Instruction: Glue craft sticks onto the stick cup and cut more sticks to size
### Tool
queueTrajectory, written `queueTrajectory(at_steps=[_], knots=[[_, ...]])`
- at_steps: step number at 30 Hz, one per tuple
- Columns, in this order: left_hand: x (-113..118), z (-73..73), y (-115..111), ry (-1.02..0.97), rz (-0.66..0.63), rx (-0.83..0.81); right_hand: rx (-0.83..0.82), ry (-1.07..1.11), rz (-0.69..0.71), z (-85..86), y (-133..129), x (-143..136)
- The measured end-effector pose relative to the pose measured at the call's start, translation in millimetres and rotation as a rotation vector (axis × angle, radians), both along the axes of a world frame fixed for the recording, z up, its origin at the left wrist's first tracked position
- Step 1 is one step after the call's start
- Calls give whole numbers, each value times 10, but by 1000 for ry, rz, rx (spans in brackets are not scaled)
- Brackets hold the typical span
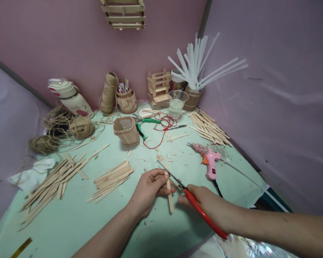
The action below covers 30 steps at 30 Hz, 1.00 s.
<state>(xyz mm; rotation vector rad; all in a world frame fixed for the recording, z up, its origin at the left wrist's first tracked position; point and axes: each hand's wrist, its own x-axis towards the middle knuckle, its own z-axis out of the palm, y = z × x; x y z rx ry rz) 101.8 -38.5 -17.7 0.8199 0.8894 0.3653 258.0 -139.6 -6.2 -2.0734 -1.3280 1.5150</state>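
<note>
My left hand (153,186) pinches a wooden craft stick (169,197) near its upper end, and the stick's rounded lower end points toward me. In my right hand (204,200) are red-handled scissors (201,213), with their blades beside the top of the stick, close to my left fingertips. Small wood scraps (164,157) lie just beyond the blades. A bundle of craft sticks (113,179) rests left of my left hand. To the right, a pink glue gun (211,161) lies on the table.
A stick-covered cup (126,133), green-handled pliers (150,121) and red cord (164,122) are in the middle. Loose sticks (54,182) lie left, more (210,129) at back right. Twine (82,127), a bottle (75,102), and a clear cup of liquid (176,105) stand or lie behind.
</note>
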Motion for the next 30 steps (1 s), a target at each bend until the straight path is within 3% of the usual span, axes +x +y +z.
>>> queueTrajectory(at_steps=[8,17,25,28,30], knots=[[-14,36,-25,29,-55,-44,-28,4,13,110,-12,-34],[-11,-30,-3,-3,-62,-113,-73,29,-32,-23,-3,-31],[-28,0,-7,30,-36,-139,-30,52,-6,82,48,-7],[-46,40,4,24,13,-128,-14,77,-47,95,30,-17],[-51,67,12,-32,113,-116,32,119,-96,92,10,-36]])
